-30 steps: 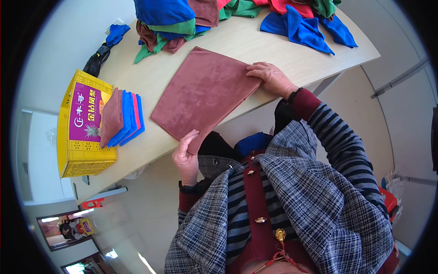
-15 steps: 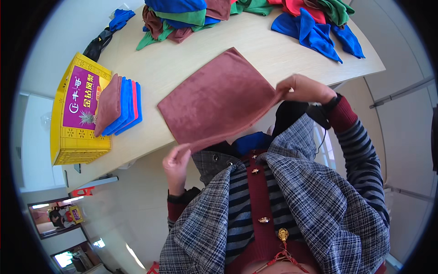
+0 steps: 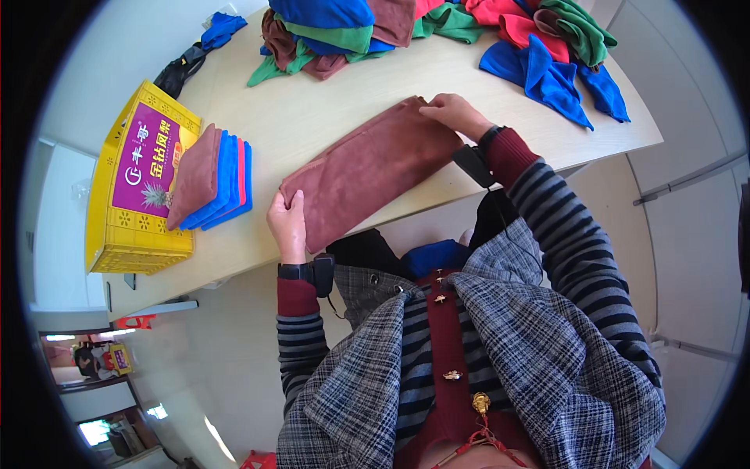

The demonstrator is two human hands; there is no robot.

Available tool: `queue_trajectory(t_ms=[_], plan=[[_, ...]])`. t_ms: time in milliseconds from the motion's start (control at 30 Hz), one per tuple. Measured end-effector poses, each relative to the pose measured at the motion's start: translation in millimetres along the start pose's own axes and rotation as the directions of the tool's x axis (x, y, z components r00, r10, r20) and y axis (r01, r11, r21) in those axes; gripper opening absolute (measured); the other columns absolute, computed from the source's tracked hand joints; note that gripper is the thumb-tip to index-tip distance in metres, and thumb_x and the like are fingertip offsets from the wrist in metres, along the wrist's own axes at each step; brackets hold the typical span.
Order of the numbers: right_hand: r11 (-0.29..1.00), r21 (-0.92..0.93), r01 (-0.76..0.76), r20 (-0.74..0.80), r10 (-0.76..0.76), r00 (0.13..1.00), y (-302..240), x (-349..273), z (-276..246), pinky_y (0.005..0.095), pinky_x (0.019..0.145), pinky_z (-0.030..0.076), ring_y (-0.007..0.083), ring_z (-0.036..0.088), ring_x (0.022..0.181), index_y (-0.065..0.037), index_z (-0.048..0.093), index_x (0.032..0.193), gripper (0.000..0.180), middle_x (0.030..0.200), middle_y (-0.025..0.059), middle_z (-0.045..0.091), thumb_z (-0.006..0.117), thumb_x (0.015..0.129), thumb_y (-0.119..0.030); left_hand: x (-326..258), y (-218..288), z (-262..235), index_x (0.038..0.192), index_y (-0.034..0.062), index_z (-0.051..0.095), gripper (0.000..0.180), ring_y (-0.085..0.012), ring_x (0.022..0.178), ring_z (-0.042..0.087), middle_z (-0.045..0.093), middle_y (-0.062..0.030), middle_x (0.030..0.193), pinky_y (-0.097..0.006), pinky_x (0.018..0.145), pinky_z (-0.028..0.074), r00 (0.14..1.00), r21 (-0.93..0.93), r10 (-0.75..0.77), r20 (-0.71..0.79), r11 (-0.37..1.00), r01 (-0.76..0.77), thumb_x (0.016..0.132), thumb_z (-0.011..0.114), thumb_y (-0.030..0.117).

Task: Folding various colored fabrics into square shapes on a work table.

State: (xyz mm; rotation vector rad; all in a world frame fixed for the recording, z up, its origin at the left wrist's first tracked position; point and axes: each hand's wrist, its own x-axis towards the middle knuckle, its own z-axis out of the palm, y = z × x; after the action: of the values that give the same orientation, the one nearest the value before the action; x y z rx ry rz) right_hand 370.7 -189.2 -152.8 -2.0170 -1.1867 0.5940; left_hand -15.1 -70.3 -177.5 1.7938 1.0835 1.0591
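A brown cloth, folded over on itself into a long band, lies at the table's near edge. My left hand pinches its left end near the upper corner, thumb on top. At the far right corner my right hand grips the cloth between thumb and fingers. Left of the cloth leans a row of folded cloths, a brown one in front with blue and red ones behind it.
A yellow crate with a purple panel stands at the table's left, touching the folded cloths. Loose blue, green, red and brown cloths are heaped along the far side. More crumpled blue cloth lies at the far right of the table.
Both hands have moved away from me, carrying the near edge of the brown cloth over to its far edge. The cloth has gone from spread flat to folded in a band.
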Motion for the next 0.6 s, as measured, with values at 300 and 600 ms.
queue_trajectory(t_ms=[300, 600], plan=[[0.989, -0.149, -0.027, -0.299, -0.019, 0.954, -4.2, -79.0, 27.5, 0.0406, 0.074, 0.055, 0.0319, 0.070, 0.076, -0.006, 0.070, 0.104, 0.028, 0.084, 0.0159, 0.072, 0.066, 0.092, -0.031, -42.6, 6.0, -5.8, 0.102, -0.0047, 0.062, 0.017, -0.0100, 0.082, 0.062, 0.070, -0.0069, 0.090, -0.028, 0.076, 0.050, 0.991, 0.202, -0.052, -0.122, 0.976, 0.076, 0.098, 0.063, 0.012], [0.936, -0.348, 0.060, -0.376, -0.197, 0.906, -2.5, -73.2, 41.6, 0.0461, 0.074, 0.054, 0.0369, 0.069, 0.080, -0.008, 0.066, 0.097, 0.016, 0.081, 0.0167, 0.070, 0.061, 0.095, -0.023, -65.1, 12.4, 0.0, 0.110, 0.0026, 0.062, 0.021, -0.0297, 0.075, 0.067, 0.069, -0.0133, 0.084, -0.041, 0.071, 0.051, 0.961, 0.533, 0.100, -0.259, 0.845, 0.056, 0.098, 0.062, 0.020]])
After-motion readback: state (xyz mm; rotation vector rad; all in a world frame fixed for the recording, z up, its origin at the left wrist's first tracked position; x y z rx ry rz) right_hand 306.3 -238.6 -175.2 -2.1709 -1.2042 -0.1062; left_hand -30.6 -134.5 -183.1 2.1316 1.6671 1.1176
